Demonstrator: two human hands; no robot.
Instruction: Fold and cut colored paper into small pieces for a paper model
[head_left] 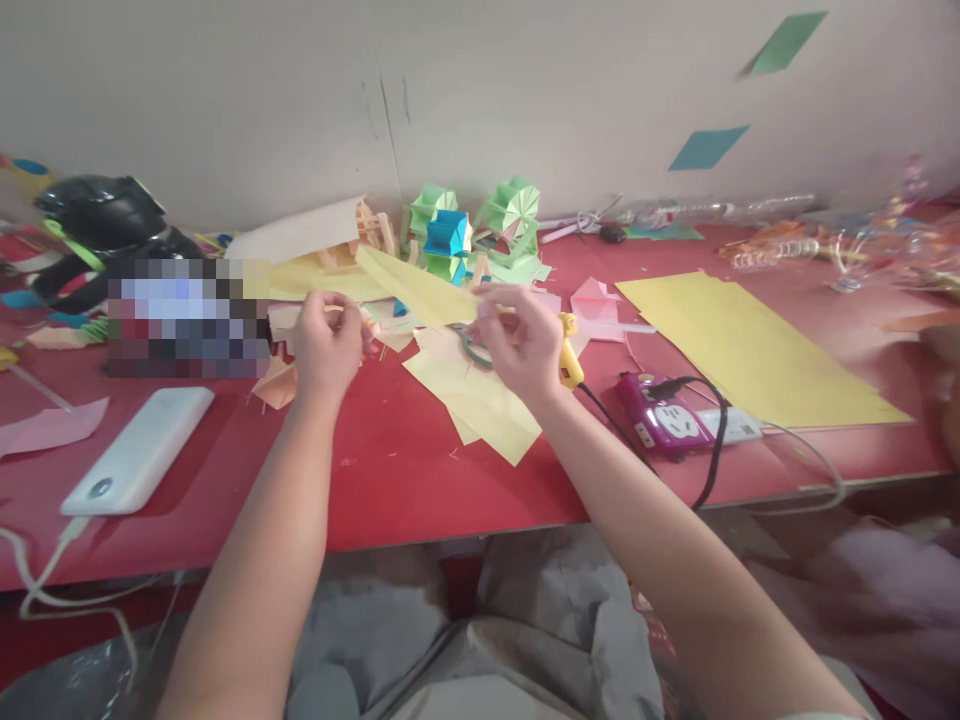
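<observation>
My right hand pinches the near end of a long folded yellow paper strip that slants up and left above the red table. My left hand is closed over a small peach paper piece beside the strip's lower edge. Under both hands lie yellow paper offcuts and a green ring of scissors handles. A yellow glue gun rests just right of my right hand.
Green and blue folded paper models stand at the back by the wall. A large yellow sheet lies right. A purple power strip with black cable sits near the front edge. A white power bank lies left, a black helmet behind it.
</observation>
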